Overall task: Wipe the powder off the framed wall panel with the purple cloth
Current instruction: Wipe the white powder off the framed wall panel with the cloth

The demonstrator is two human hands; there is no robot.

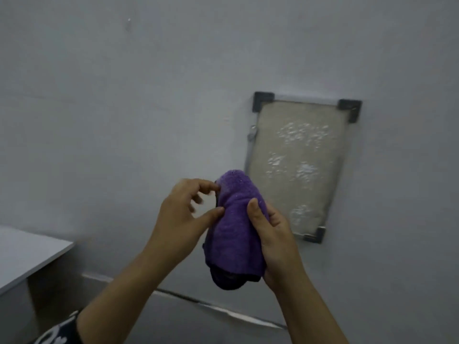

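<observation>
A framed panel [298, 145] with dark corner brackets hangs tilted on the grey wall, right of centre. White powder patches [301, 134] speckle its beige surface, at the upper middle, the centre and near the bottom. In front of its lower left edge I hold a bunched purple cloth [233, 229]. My right hand [275, 242] wraps around the cloth's right side, thumb on top. My left hand [185, 214] pinches the cloth's left edge with thumb and fingertips. The cloth is not touching the panel.
A white tabletop corner [29, 252] juts in at the lower left. The wall meets the floor along a pale skirting line [223, 309] below my hands. A small mark [129, 20] sits high on the wall.
</observation>
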